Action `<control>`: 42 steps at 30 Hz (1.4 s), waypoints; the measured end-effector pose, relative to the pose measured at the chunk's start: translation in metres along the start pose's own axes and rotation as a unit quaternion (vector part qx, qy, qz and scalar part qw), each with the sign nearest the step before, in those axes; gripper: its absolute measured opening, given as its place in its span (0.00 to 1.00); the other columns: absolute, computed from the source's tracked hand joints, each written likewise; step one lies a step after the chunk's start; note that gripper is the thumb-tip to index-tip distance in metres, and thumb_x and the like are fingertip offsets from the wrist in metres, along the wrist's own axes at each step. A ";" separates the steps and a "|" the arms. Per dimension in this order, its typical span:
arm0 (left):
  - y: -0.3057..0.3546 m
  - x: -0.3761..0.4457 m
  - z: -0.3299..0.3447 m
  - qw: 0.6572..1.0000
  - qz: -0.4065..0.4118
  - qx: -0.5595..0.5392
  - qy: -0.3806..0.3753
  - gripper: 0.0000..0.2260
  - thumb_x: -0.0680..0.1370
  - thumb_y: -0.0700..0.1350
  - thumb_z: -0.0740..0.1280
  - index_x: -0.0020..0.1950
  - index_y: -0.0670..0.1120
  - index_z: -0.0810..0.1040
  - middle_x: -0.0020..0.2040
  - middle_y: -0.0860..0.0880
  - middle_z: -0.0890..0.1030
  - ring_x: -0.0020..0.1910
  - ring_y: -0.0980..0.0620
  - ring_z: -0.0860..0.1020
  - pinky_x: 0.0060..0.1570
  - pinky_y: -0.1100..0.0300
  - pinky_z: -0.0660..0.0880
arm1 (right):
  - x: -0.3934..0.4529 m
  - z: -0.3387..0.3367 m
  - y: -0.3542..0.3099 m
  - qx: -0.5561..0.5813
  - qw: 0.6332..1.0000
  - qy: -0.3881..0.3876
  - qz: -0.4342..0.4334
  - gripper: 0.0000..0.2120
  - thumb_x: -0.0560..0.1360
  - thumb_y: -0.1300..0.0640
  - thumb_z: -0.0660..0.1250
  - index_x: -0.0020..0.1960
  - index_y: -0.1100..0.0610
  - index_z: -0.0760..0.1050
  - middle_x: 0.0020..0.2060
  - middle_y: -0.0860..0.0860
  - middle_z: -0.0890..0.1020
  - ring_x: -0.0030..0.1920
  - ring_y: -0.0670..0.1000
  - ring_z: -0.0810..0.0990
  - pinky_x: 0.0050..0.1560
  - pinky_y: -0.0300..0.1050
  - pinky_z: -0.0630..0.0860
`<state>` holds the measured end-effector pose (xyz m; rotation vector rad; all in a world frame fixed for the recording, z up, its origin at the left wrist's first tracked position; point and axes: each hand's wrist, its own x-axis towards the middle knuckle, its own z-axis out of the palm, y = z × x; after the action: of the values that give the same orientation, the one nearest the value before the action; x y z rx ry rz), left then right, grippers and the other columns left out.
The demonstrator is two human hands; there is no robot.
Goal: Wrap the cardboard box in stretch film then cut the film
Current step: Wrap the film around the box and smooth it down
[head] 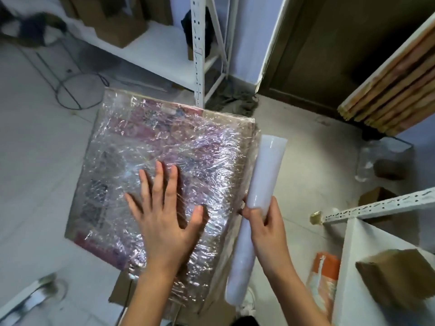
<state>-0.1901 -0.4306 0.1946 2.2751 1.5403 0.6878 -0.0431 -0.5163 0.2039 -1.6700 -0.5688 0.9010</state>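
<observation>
A large cardboard box point(131, 147) with a pink and purple printed top stands on the floor, covered in crinkled stretch film. My left hand point(162, 212) lies flat on the film-covered top with its fingers spread. My right hand point(263, 222) grips the white stretch film roll point(259, 184) around its middle. The roll is held along the box's right edge, and film runs from it onto the box.
White metal shelving point(199, 55) stands behind the box, and more shelving point(367, 234) with a small brown carton point(397, 276) is at the right. Wooden frames point(395, 85) lean at the upper right. An orange item point(326, 274) and flat cardboard point(122, 290) lie on the floor.
</observation>
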 end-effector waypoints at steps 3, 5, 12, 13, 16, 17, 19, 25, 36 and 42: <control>0.006 -0.008 0.007 0.998 -0.045 -0.011 0.040 0.34 0.77 0.67 0.44 0.76 0.49 0.55 0.78 0.49 0.53 0.77 0.46 0.47 0.72 0.40 0.41 | 0.013 -0.008 -0.005 -0.041 0.998 -0.042 0.003 0.06 0.74 0.63 0.64 0.50 0.55 0.71 0.38 0.49 0.77 0.37 0.44 0.76 0.36 0.35 0.72; 0.007 -0.014 0.009 0.995 -0.079 -0.017 0.062 0.34 0.77 0.68 0.44 0.76 0.49 0.56 0.77 0.48 0.55 0.77 0.46 0.48 0.73 0.41 0.43 | 0.019 -0.009 -0.010 -0.069 0.995 -0.077 0.008 0.07 0.71 0.58 0.65 0.48 0.51 0.71 0.37 0.51 0.77 0.35 0.47 0.75 0.35 0.40 0.72; 0.001 -0.016 0.006 0.981 -0.144 -0.052 0.121 0.33 0.77 0.68 0.47 0.76 0.50 0.56 0.77 0.48 0.56 0.77 0.46 0.50 0.70 0.34 0.48 | 0.034 0.005 -0.029 -0.170 0.979 -0.101 -0.043 0.10 0.65 0.50 0.63 0.44 0.51 0.67 0.34 0.55 0.77 0.31 0.51 0.74 0.31 0.46 0.71; -0.002 -0.014 0.004 0.980 -0.149 -0.052 0.120 0.34 0.76 0.68 0.46 0.76 0.49 0.56 0.77 0.48 0.56 0.77 0.46 0.50 0.70 0.33 0.48 | 0.035 0.008 -0.031 -0.185 0.976 -0.101 -0.051 0.10 0.65 0.50 0.62 0.44 0.52 0.67 0.33 0.55 0.77 0.30 0.50 0.73 0.30 0.45 0.70; -0.010 -0.009 -0.001 0.977 -0.161 -0.061 0.125 0.34 0.76 0.68 0.46 0.76 0.49 0.57 0.77 0.49 0.55 0.77 0.47 0.49 0.70 0.32 0.48 | 0.039 0.017 -0.039 -0.219 0.967 -0.102 -0.081 0.10 0.64 0.49 0.62 0.43 0.52 0.67 0.33 0.56 0.76 0.32 0.52 0.72 0.31 0.46 0.69; -0.012 -0.007 -0.003 0.976 -0.165 -0.067 0.128 0.35 0.76 0.69 0.46 0.76 0.50 0.57 0.78 0.49 0.55 0.77 0.48 0.49 0.70 0.33 0.48 | 0.040 0.021 -0.042 -0.227 0.964 -0.104 -0.094 0.10 0.64 0.49 0.63 0.43 0.52 0.68 0.33 0.57 0.76 0.32 0.52 0.72 0.31 0.47 0.69; -0.018 -0.005 -0.007 0.973 -0.170 -0.083 0.130 0.34 0.75 0.70 0.46 0.76 0.52 0.55 0.78 0.51 0.54 0.77 0.50 0.48 0.70 0.33 0.48 | 0.040 0.030 -0.045 -0.240 0.959 -0.104 -0.113 0.11 0.64 0.49 0.63 0.43 0.52 0.68 0.34 0.57 0.76 0.33 0.54 0.72 0.33 0.51 0.71; -0.055 -0.021 -0.026 0.954 -0.207 -0.137 0.166 0.34 0.75 0.70 0.48 0.76 0.53 0.55 0.77 0.53 0.54 0.77 0.50 0.49 0.71 0.35 0.50 | 0.028 0.055 -0.047 -0.130 0.974 -0.172 -0.066 0.10 0.64 0.45 0.64 0.46 0.41 0.72 0.44 0.54 0.80 0.50 0.59 0.80 0.48 0.65 0.76; -0.025 -0.023 -0.074 0.930 -0.293 -0.172 0.140 0.47 0.61 0.75 0.61 0.74 0.61 0.47 0.78 0.57 0.46 0.77 0.51 0.48 0.72 0.39 0.56 | -0.002 0.084 -0.052 -0.223 0.960 -0.141 -0.091 0.19 0.61 0.42 0.74 0.44 0.49 0.69 0.38 0.44 0.81 0.40 0.47 0.81 0.42 0.58 0.79; -0.039 -0.020 -0.069 0.921 -0.294 -0.193 0.166 0.45 0.66 0.71 0.62 0.76 0.60 0.43 0.78 0.59 0.44 0.77 0.53 0.44 0.72 0.36 0.52 | -0.001 0.092 -0.065 -0.160 0.960 -0.220 -0.062 0.12 0.67 0.59 0.76 0.43 0.51 0.73 0.34 0.45 0.78 0.33 0.38 0.77 0.31 0.31 0.74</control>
<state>-0.2644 -0.4354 0.2282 1.3537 1.9004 1.1046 -0.1120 -0.4439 0.2562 -1.6970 -1.1621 1.1414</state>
